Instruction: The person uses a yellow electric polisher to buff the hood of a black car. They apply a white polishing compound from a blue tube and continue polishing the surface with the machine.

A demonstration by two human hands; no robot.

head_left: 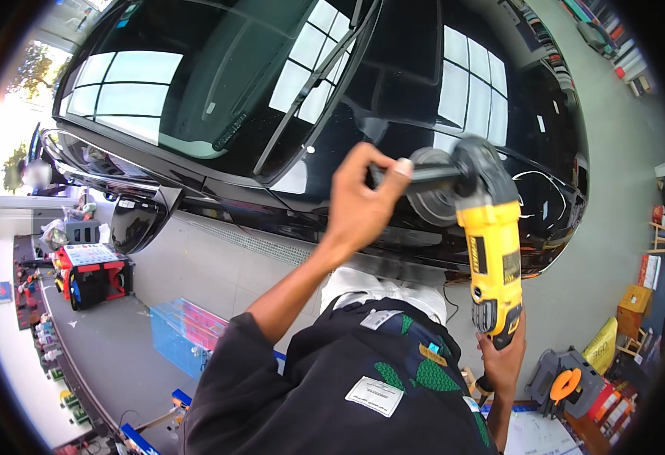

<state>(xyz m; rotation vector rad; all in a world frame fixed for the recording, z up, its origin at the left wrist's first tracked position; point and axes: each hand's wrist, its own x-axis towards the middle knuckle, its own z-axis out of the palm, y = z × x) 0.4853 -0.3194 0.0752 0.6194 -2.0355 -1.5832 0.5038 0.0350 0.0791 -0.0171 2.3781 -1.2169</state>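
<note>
A yellow and black power polisher (493, 246) is held over the glossy black hood of a car (393, 106). My left hand (361, 199) is closed round its black side handle (432, 177), the thumb lying along the top. My right hand (504, 362) grips the rear end of the polisher's body, close to my right side; some of its fingers are hidden beneath the tool. The round grey pad (432, 203) sits low over the hood next to the handle, partly covered by it and a little blurred. Whether it touches the paint I cannot tell.
The car's windshield (211, 91), wiper (302, 98) and side mirror (137, 221) are to the left. A red and black tool bag (94, 274) and a clear blue box (185, 334) stand at lower left. A grey case with an orange ring (565, 384) is at lower right.
</note>
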